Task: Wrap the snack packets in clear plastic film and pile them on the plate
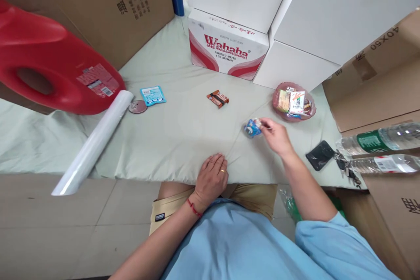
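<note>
Between the fingertips of my right hand [274, 134] is a small blue-and-clear snack packet [252, 128], held over the cloth-covered table. My left hand [212, 175] lies flat at the table's front edge, fingers together and stretched out, with nothing in it. To the right of the packet stands a pink translucent bowl [310, 113] with several wrapped snacks in it. An orange-and-brown wrapped snack [218, 98] lies near the middle of the table. Farther left is a light blue packet [153, 95], beside a pinkish round disc [138, 106].
A large red jug [62, 61] and a white roll [95, 144] occupy the left side. White boxes and a Wahaba carton [226, 48] stand at the back. On the right are a black wallet-like case [319, 155], keys [346, 168], two plastic bottles [374, 141] and cardboard boxes [377, 74].
</note>
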The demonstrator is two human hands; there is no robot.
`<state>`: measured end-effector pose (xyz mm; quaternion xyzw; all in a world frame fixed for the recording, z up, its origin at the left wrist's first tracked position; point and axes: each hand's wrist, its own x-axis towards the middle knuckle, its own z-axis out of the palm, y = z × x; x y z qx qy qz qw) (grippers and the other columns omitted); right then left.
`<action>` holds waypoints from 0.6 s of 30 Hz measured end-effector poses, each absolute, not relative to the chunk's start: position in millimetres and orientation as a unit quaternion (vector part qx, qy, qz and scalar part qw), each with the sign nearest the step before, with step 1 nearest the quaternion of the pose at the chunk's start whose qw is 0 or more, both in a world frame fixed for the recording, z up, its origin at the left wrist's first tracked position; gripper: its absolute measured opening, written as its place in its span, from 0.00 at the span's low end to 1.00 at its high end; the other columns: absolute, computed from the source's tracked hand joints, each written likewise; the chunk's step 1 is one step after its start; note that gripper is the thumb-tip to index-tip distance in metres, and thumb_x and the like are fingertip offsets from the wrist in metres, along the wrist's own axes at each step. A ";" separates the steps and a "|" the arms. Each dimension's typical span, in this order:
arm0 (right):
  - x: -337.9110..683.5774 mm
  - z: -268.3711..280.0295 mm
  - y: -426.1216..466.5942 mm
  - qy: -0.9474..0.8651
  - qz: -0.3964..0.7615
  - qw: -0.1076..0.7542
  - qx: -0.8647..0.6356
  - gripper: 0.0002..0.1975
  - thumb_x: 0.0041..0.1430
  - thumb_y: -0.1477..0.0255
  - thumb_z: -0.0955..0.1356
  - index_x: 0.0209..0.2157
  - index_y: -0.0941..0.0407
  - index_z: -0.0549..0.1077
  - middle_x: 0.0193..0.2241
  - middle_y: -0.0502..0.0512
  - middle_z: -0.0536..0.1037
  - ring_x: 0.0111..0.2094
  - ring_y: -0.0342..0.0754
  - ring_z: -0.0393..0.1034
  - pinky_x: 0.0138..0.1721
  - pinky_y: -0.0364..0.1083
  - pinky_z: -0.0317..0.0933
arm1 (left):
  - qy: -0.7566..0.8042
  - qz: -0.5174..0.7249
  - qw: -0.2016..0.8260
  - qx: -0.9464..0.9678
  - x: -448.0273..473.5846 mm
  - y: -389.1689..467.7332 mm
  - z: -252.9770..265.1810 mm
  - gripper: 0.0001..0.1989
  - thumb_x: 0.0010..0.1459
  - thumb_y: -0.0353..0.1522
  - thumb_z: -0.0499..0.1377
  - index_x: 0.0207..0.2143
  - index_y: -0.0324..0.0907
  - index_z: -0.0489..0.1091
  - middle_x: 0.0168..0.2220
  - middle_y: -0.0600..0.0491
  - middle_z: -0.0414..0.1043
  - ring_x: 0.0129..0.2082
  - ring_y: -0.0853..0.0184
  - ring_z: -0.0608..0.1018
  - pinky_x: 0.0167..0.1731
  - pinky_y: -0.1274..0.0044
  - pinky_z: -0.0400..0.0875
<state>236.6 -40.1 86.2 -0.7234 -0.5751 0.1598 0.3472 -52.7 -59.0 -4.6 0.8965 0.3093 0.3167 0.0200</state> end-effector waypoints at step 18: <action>418.1 117.7 103.6 -0.441 0.141 0.243 -0.852 0.11 0.63 0.64 0.72 0.37 0.59 0.80 0.37 0.60 0.84 0.35 0.50 0.75 0.43 0.50 0.69 | 0.305 0.307 -0.016 0.901 -49.4 -59.3 -4.0 0.15 0.64 0.23 0.57 0.50 0.37 0.76 0.51 0.41 0.82 0.55 0.54 0.82 0.51 0.64 0.75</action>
